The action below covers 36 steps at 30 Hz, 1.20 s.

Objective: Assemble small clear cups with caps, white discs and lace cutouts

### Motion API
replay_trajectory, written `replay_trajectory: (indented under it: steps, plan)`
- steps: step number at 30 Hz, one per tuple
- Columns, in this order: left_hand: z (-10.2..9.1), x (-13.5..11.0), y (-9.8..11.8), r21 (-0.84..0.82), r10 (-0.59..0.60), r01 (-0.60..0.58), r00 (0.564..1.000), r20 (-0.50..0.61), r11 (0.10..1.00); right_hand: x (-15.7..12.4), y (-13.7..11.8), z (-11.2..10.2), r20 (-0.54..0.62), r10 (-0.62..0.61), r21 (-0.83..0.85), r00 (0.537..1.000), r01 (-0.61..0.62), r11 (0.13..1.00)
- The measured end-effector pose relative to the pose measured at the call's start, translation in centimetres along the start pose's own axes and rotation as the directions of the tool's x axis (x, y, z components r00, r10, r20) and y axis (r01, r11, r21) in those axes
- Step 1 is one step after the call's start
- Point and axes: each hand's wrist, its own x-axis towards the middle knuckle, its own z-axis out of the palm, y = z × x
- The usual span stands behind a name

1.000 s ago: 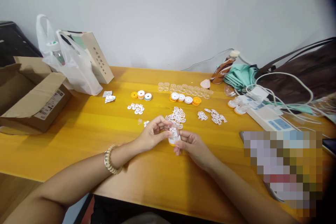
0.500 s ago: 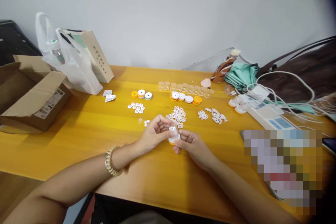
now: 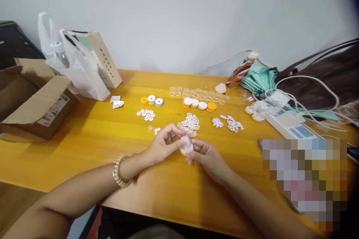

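Above the front of the table, both hands meet around a small clear plastic container with a white and orange base (image 3: 186, 147). My left hand (image 3: 167, 142) pinches its clear upper part between thumb and fingers. Lower down, my right hand (image 3: 206, 157) grips the white and orange base. Just behind the hands lies a pile of white openwork plastic pieces (image 3: 190, 122). Left of them are white round caps (image 3: 146, 114), small clear rings (image 3: 150, 128) and little white discs (image 3: 157, 131). Part of the container is hidden by my fingers.
Clear cups (image 3: 202, 94) stand in a row at the back, with white and orange round bases (image 3: 198, 104) before them. A cardboard box (image 3: 33, 108) and plastic bag (image 3: 84, 78) occupy the left. Rightward are a bottle (image 3: 241, 71), power strip (image 3: 288, 123) and tangled cables (image 3: 316, 79).
Both hands keep almost the same position and hold on the container. The container and fingers have shifted very slightly; the things on the table lie as before.
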Motion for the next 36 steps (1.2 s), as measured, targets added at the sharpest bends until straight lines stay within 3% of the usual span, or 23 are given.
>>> replay_trajectory:
  steps: [6, 9, 13, 16, 19, 23, 26, 36]
  plan:
    - [0.6, -0.8, -0.7, 0.241, 0.174, -0.142, 0.978, -0.118, 0.960, -0.3, -0.1, 0.8, -0.091, -0.086, -0.107, 0.992, 0.076, 0.991]
    - [0.5, -0.9, -0.6, 0.295, 0.186, -0.142, 0.974, -0.129, 0.945, -0.3, -0.1, 0.9, -0.089, -0.097, -0.119, 0.991, 0.086, 0.989]
    - [0.2, -0.5, 0.4, 0.163, 0.066, -0.067, 0.998, 0.009, 0.984, 0.0, -0.1, 0.4, -0.007, -0.028, -0.053, 1.000, 0.028, 0.998]
    - [0.1, -0.2, 1.0, 0.050, 0.025, -0.030, 0.994, 0.103, 0.998, 0.2, 0.0, 0.0, -0.010, -0.024, -0.045, 1.000, 0.024, 0.999]
    - [0.3, -0.2, 0.9, 0.093, 0.032, -0.039, 0.996, 0.077, 0.995, 0.1, 0.0, 0.2, -0.030, -0.038, -0.057, 0.999, 0.036, 0.998]
    - [0.6, -0.4, 0.3, 0.215, 0.064, -0.054, 0.997, -0.039, 0.975, -0.1, -0.2, 0.7, -0.090, -0.078, -0.117, 0.993, 0.067, 0.991]
    - [0.6, -0.3, 0.1, 0.201, 0.061, -0.042, 0.994, -0.090, 0.979, -0.2, -0.2, 0.8, -0.112, -0.080, -0.124, 0.990, 0.067, 0.990]
    - [-0.1, -0.1, 0.3, -0.154, -0.122, 0.136, 0.988, 0.095, 0.979, 0.0, 0.7, 0.4, -0.032, -0.040, 0.024, 0.999, 0.040, 0.999]
